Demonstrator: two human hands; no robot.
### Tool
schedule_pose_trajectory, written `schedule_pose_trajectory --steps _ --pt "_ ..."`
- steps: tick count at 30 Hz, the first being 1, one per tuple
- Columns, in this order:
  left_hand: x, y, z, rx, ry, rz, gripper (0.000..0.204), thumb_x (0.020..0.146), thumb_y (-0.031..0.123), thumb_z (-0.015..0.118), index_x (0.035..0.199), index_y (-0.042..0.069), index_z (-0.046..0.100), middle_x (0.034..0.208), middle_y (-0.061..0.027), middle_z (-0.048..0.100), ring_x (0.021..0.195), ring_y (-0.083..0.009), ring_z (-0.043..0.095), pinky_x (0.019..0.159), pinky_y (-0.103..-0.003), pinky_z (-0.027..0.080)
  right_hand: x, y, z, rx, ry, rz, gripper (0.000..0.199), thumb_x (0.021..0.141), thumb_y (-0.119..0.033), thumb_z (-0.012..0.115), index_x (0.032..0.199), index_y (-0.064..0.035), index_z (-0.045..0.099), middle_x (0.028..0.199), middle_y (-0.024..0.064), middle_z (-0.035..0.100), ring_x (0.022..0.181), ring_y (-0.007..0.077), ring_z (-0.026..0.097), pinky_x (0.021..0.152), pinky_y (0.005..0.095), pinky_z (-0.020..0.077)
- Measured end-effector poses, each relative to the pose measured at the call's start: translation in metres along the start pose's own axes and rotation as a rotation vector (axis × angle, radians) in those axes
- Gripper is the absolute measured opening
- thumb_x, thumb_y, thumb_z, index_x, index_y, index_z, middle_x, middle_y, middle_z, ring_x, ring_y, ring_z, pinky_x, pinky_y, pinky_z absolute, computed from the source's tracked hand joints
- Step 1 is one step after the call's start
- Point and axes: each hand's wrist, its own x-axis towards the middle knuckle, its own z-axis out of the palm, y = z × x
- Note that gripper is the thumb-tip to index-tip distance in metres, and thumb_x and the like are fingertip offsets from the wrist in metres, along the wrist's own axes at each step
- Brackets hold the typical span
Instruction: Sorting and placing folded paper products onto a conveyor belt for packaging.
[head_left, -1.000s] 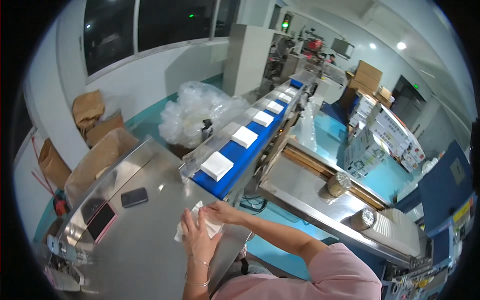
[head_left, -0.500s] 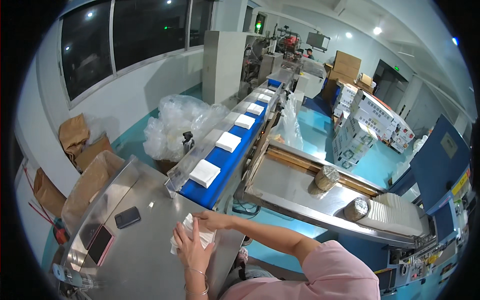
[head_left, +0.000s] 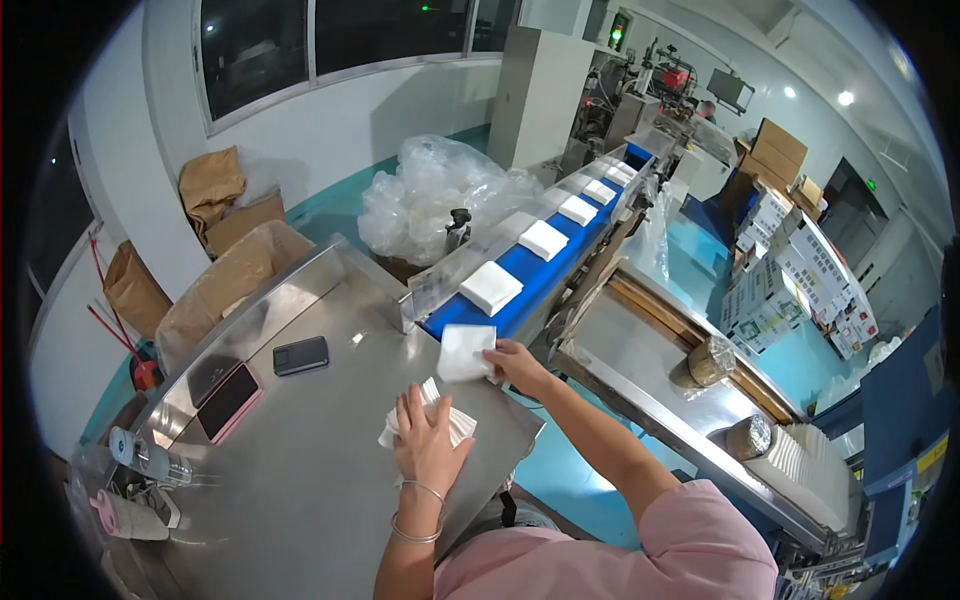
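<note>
My left hand lies with its fingers stretched over a fanned-out pile of white paper napkins on the steel table. Between the thumb and fingers of my right hand is the edge of a square white napkin stack, slightly blurred. It is at the near end of the blue conveyor belt; whether it touches the belt I cannot tell. Several similar white stacks stand in a row along the belt, the nearest stack just beyond the held one.
On the steel table lie a dark phone and a pink-edged phone, with a clear bottle at the left edge. A clear guard lines the belt. Plastic bags are heaped behind; a metal side table stands right.
My right hand has left the pile under my left hand and moved forward to the belt's end, holding a white stack. The pile has fanned out. The view has turned left.
</note>
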Motion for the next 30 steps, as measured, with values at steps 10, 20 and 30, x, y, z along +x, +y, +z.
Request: schedule_pose_trajectory --steps 10,20,30 --pt "0.005 -0.005 0.007 -0.155 0.093 0.067 0.085 0.064 0.023 0.076 0.132 0.001 0.030 0.135 -0.0268 0.023 0.124 -0.0450 0.024 0.100 -0.047 0.032 -0.054 -0.049 0.053 -0.724 -0.223 -0.505 0.032 0.084 -0.022 0.058 0.101 0.0041 0.054 0.078 0.0189 0.059 0.065 0.0217 0.055 0.060 0.0337 0.0444" --pt "0.002 -0.015 0.011 -0.072 0.045 0.097 0.079 0.065 0.025 0.075 0.131 0.009 0.036 0.136 -0.0262 0.021 0.126 -0.0455 0.022 0.101 -0.046 0.032 -0.020 -0.028 0.037 0.049 0.050 -0.189 0.029 0.084 -0.020 0.057 0.101 0.0036 0.055 0.087 0.0064 0.059 0.081 0.0139 0.052 0.071 0.0299 0.0461" --pt "0.005 -0.014 0.008 -0.172 0.093 0.080 0.083 0.065 0.026 0.076 0.130 0.000 0.032 0.136 -0.0244 0.022 0.126 -0.0450 0.023 0.100 -0.045 0.035 -0.047 -0.046 0.064 -0.463 -0.190 -0.508 0.035 0.086 -0.030 0.055 0.082 0.0040 0.059 0.060 0.0140 0.055 0.056 0.0161 0.052 0.055 0.0328 0.0428"
